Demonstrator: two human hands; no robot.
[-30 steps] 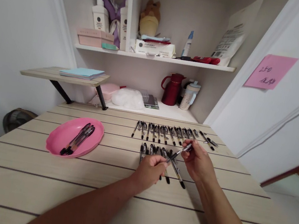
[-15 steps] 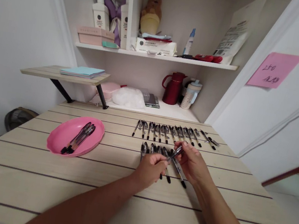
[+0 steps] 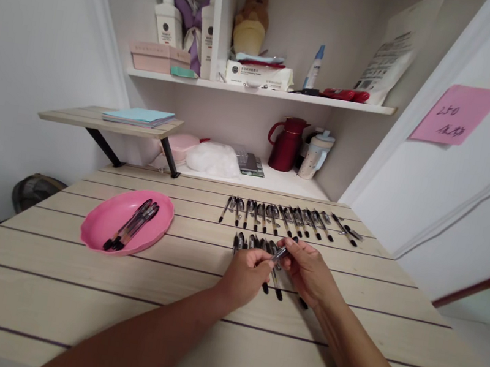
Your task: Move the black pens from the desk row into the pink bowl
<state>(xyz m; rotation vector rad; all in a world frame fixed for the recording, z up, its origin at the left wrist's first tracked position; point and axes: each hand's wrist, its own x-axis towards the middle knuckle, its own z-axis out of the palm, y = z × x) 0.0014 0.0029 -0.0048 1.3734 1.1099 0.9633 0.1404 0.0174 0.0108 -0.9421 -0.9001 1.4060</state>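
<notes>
A dark, partly clear pen (image 3: 279,254) is held at a tilt between my two hands. My left hand (image 3: 245,276) pinches its lower end, and the fingers of my right hand (image 3: 306,269) close round its upper part. Under and behind my hands lies a row of black pens (image 3: 240,242), partly hidden by them. Farther back is a longer row of pens (image 3: 276,218), some with loose small pieces beside them. Several more pens (image 3: 132,224) rest together in a pink bowl (image 3: 160,235) on the left.
A small raised shelf (image 3: 65,112) with blue paper (image 3: 137,116) stands at the back left. Behind the table (image 3: 137,303), a cabinet holds a red jug (image 3: 286,143), a pale cup (image 3: 316,155) and a white plastic bag (image 3: 214,159). A pink note (image 3: 459,115) hangs on the right.
My right hand has shifted slightly left and down along the pen, closer to my left hand. The view has moved a little.
</notes>
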